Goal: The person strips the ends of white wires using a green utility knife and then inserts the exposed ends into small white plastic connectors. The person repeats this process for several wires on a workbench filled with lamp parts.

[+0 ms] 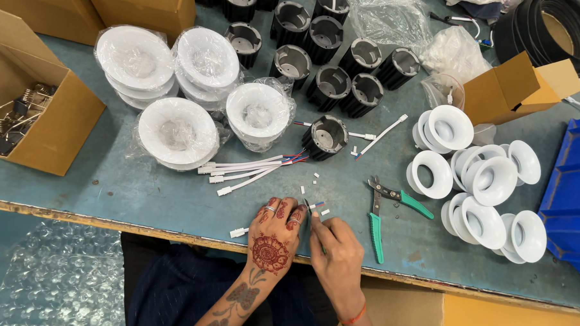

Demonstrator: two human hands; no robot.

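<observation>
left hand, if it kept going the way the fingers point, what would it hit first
The left hand points up the table. First in line are probably the loose white cables, then the black housing beyond them. Depth is hard to judge here.

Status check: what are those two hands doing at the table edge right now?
Left hand and right hand together, fingers pinching a thin wire end. Green-handled pliers lie beside, untouched. Nothing in the way.
</observation>
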